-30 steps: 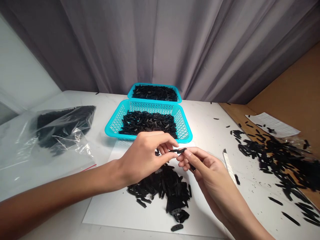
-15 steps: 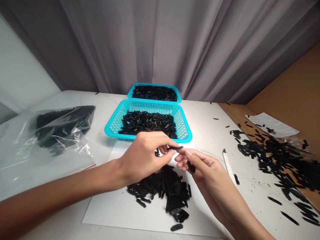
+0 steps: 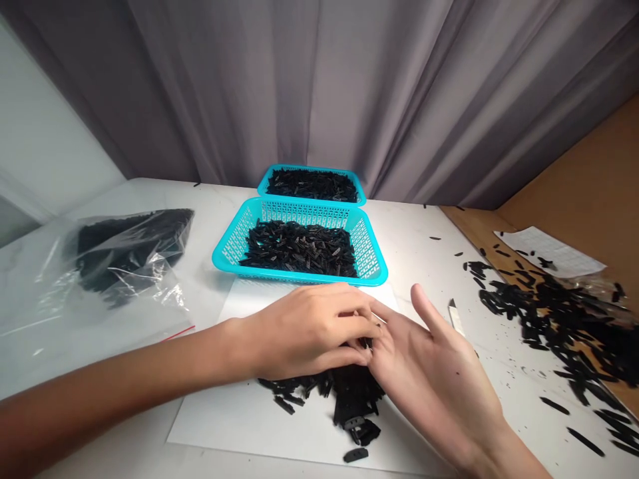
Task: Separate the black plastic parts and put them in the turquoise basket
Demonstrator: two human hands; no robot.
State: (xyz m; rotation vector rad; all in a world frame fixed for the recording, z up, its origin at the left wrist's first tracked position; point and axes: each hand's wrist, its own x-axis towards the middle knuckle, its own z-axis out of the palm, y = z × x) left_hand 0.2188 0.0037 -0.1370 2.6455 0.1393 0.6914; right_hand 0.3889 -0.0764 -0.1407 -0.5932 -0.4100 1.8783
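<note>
My right hand point(image 3: 429, 366) is turned palm up, thumb spread wide, over the white paper point(image 3: 210, 419). Across its fingers lies my left hand point(image 3: 309, 329), palm down, with curled fingertips touching the right palm. Small dark bits show between the left fingers, but what they grip is mostly hidden. Beneath both hands is a pile of black pieces point(image 3: 349, 396), partly covered by them. One loose black piece point(image 3: 355, 455) lies near the paper's front edge. Just beyond the hands stands a turquoise basket point(image 3: 299, 274) holding many black pieces.
A second turquoise basket point(image 3: 312, 167) of black pieces stands behind the first. At left lies a clear plastic bag point(image 3: 134, 249) with black contents. On the right are a knife point(image 3: 455, 318), many scattered black pieces point(image 3: 559, 326) and a white sheet point(image 3: 549, 249) beside brown cardboard point(image 3: 589, 159).
My right hand has opened palm up, its thumb lifting away. My left hand has moved right and down onto the right palm. The black piece between the left fingertips is now out of sight.
</note>
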